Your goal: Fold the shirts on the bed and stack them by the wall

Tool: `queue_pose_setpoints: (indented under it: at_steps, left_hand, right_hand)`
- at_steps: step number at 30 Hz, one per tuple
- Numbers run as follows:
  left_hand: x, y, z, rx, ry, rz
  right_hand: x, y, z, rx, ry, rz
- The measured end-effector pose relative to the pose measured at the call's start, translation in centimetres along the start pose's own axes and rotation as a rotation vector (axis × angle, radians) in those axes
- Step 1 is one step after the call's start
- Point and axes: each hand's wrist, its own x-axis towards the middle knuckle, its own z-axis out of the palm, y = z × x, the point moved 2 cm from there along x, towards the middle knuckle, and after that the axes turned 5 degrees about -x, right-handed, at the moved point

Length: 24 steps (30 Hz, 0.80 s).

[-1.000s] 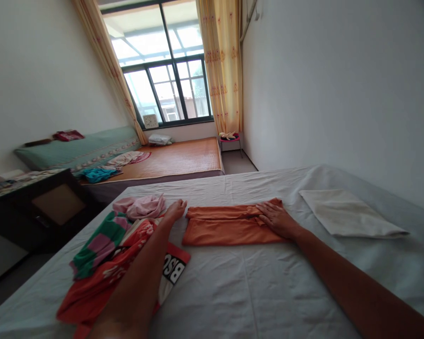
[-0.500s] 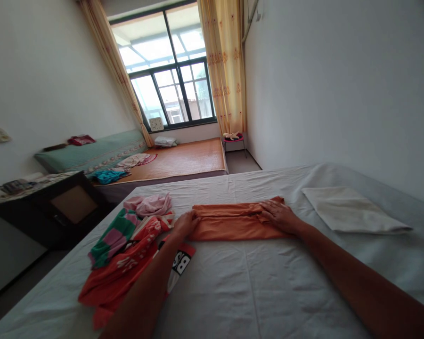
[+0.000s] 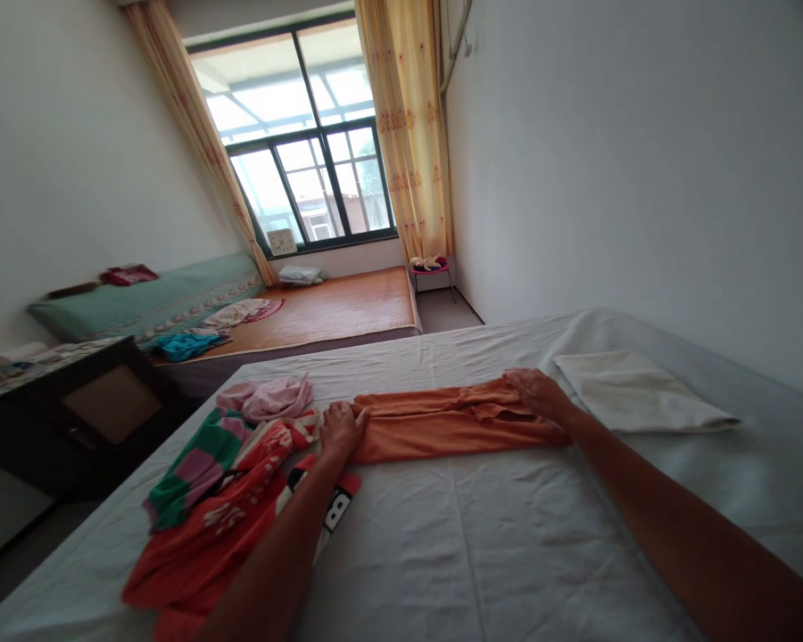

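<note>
Orange garment lay across the middle of the bed, already folded lengthwise into a long narrow strip, so the lengthwise fold looked done; judging by shape, the crosswise folds into a compact packet were what was left. Left hand sat on the strip's left end, grip curled and pinching the cloth edge. Right hand was on the right end, fingers closed over the bunched fabric there, pressing it into the sheet; whether it pinched or only pressed, could not tell. Strip was not clean: right end was rumpled with a loose flap on top, so it probably needed smoothing before any further fold. Just left of the left hand, touching the strip's end, sat a loose pile of clothes: pink piece at the far side, green-and-pink striped one, red printed one, and a black-and-white lettered patch under the left forearm. None of that pile looked folded, so most of the work seemed still ahead. Pile crowded the left end and could get caught in a fold toward that side. Right of the right hand, close but apart, lay a folded white cloth, flat and out of the way. Near half of the bed was bare sheet. Beyond the bed: second bed with a bamboo mat, dark cabinet at left, window with yellow curtains
</note>
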Motion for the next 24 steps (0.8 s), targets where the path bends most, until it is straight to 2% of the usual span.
queue_pose_setpoints:
  at_steps: [2, 4, 6, 8, 10, 12, 15, 18, 21, 24]
  left_hand:
    - [0.1, 0.4, 0.3, -0.009, 0.01, 0.028]
    - [0.1, 0.6, 0.5, -0.013, 0.034, 0.074]
    - [0.2, 0.7, 0.5, 0.001, 0.052, 0.118]
    - [0.2, 0.9, 0.1, 0.019, 0.02, 0.133]
    - [0.3, 1.5, -0.8, 0.021, -0.042, 0.133]
    - [0.3, 2.9, -2.3, -0.011, -0.061, 0.151]
    - [0.4, 7.1, -4.8, -0.121, -0.04, 0.225]
    - [0.3, 13.2, -6.1, -0.251, -0.045, 0.3]
    - [-0.2, 19.5, -5.1, -0.383, -0.09, 0.349]
    - [-0.9, 24.5, -2.4, -0.594, -0.218, 0.353]
  right_hand:
    - [0.2, -0.2, -0.9, 0.022, 0.107, -0.01]
    - [0.0, -0.9, -1.4, 0.023, 0.175, -0.093]
    - [-0.3, -2.0, -1.2, 0.019, 0.142, -0.235]
    - [-0.6, -2.8, -0.5, 0.01, 0.055, -0.33]
    - [-0.6, -2.7, -0.1, 0.002, 0.019, -0.306]
    - [-0.4, -1.8, -0.2, 0.025, 0.058, -0.205]
    - [0.1, 0.6, -1.5, 0.127, 0.169, -0.032]
    - [0.2, 3.0, -2.6, 0.196, 0.237, 0.122]
    - [0.0, 4.9, -2.9, 0.226, 0.241, 0.255]
    - [-0.2, 5.8, -2.6, 0.239, 0.233, 0.299]
